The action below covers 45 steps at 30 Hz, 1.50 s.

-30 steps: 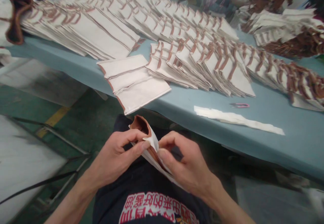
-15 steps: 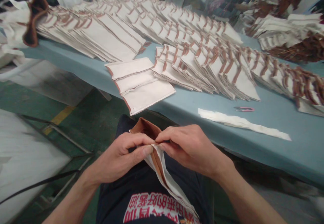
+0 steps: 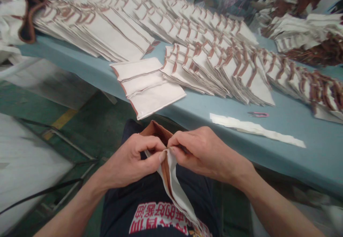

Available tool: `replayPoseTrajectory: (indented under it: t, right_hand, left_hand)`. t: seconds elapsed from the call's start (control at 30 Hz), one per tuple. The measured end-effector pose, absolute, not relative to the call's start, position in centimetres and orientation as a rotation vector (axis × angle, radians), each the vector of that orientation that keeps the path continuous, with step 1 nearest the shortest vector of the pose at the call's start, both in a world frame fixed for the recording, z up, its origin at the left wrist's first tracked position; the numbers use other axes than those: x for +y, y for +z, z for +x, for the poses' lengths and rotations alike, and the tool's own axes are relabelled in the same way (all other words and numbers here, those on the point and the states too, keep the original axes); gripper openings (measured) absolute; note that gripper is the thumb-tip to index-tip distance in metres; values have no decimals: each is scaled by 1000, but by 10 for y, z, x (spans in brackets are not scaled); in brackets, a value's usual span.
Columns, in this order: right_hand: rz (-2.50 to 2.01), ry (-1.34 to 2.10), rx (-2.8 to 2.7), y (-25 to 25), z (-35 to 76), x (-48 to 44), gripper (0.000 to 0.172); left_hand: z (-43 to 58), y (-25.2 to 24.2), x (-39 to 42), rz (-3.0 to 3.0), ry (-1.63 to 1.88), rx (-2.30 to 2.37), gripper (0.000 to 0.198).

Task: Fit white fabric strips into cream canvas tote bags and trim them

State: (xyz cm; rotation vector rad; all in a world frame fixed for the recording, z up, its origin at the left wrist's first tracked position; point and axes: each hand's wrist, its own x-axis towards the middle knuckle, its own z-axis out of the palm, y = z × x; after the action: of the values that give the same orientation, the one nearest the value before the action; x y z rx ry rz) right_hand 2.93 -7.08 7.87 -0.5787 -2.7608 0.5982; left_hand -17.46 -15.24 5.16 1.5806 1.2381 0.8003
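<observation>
My left hand [image 3: 134, 162] and my right hand [image 3: 203, 154] meet over my lap, and both pinch the top of a white fabric piece with brown trim [image 3: 171, 181]. Its long tail hangs down towards my knees. A brown-lined opening [image 3: 154, 131] shows above my fingers, and my fingers hide the part where the layers meet. Beyond my hands, several folded white pieces with brown edges [image 3: 147, 87] lie on the table nearest me.
A blue-grey table [image 3: 308, 158] runs across the view, with long overlapping rows of white-and-brown pieces. Pink-handled snips [image 3: 258, 114] and a white fabric strip [image 3: 254, 130] lie near its edge. More piles stand at the far right. Green floor shows at the left.
My hands have come together at the top of the piece. The hanging tail now falls straighter and lower, and the view has tilted slightly.
</observation>
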Motion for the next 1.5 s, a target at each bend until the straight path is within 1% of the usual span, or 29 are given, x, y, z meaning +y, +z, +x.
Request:
replayPoseTrajectory:
  t: [0.17, 0.23, 0.3, 0.4, 0.5, 0.57, 0.67, 0.73, 0.83, 0.93, 1.03, 1.2, 1.27, 1.5]
  right_hand:
    - [-647, 312, -2900, 82, 25, -77, 19]
    - [-692, 269, -2943, 79, 25, -78, 18]
    - [-736, 336, -2965, 75, 26, -77, 16]
    - [-806, 490, -2941, 69, 29, -75, 17]
    - [-830, 613, -2881, 66, 32, -75, 18]
    - [-860, 694, -2817, 66, 33, -77, 13]
    - [-964, 820, -2708, 69, 32, -78, 6]
    - [-995, 952, -2656, 71, 32, -77, 4]
    - [-978, 1139, -2602, 73, 33, -75, 9]
    - [-970, 1150, -2591, 73, 32, -74, 15]
    - [-973, 1196, -2576, 72, 31, -75, 15]
    - [-1008, 1241, -2556, 70, 29, -76, 16]
    - [-1014, 1239, -2557, 70, 28, -76, 18]
    - [-1022, 1198, -2576, 72, 24, -75, 17]
  left_hand:
    - [-168, 49, -141, 1793, 775, 1414, 17]
    - [-167, 45, -138, 1886, 756, 1430, 17]
    - [-166, 41, -136, 1931, 747, 1394, 17]
    - [-166, 37, -136, 1969, 742, 1365, 20]
    - [-163, 35, -138, 2049, 753, 1465, 20]
    - [-161, 36, -140, 2074, 798, 1544, 20]
    - [-159, 40, -140, 1969, 859, 1508, 20]
    - [-161, 44, -139, 1845, 825, 1403, 22]
    - [-164, 51, -137, 1705, 720, 1306, 23]
    - [-168, 56, -136, 1625, 672, 1284, 21]
    - [-173, 58, -135, 1585, 638, 1241, 22]
    - [-185, 59, -133, 1621, 599, 1140, 36]
    - [-188, 59, -132, 1660, 611, 1112, 38]
    - [-187, 58, -134, 1758, 577, 1223, 20]
